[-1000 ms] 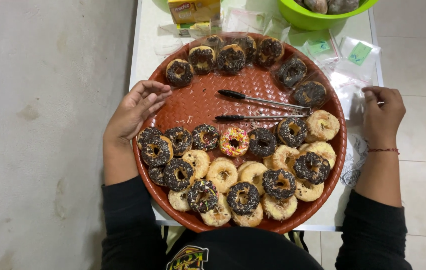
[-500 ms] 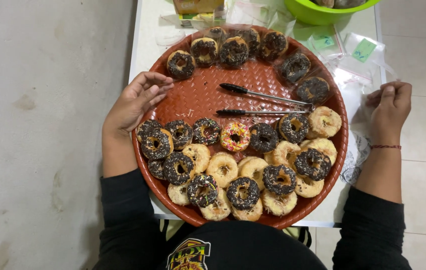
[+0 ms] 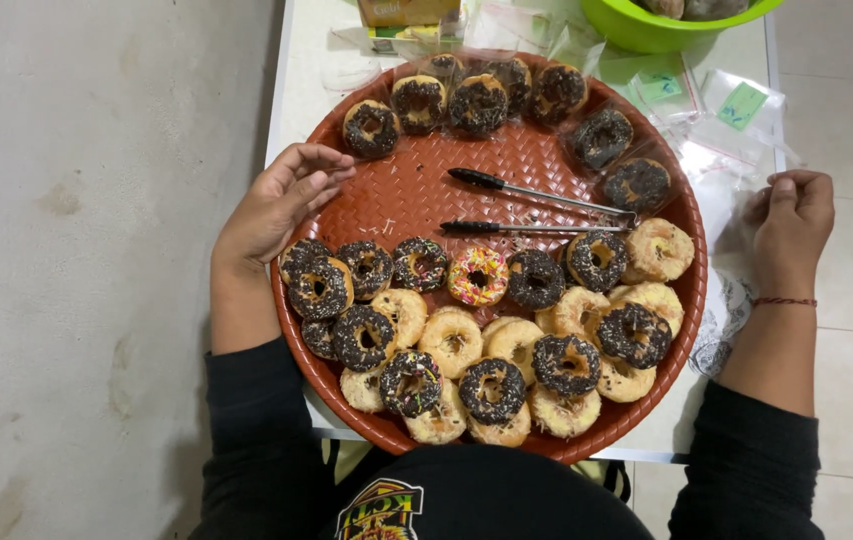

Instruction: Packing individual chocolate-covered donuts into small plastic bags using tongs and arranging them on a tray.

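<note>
White tabletop (image 3: 332, 60) carries our round woven tray (image 3: 417, 190) | left hand (image 3: 277, 205) rests open on its rim, steadying | right hand (image 3: 795, 215) pinches clear bags (image 3: 737, 110) | tongs (image 3: 537, 210) lie mid-tray, handy to donuts (image 3: 477, 275).

Single head camera, straight down, close over doughnut tray (image 3: 402, 195)

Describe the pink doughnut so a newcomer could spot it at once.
Find the round brown tray and its tongs. Just below the tongs runs a row of doughnuts; the pink doughnut sits mid-row. It alone has pink icing with coloured sprinkles; its neighbours are chocolate.
</note>
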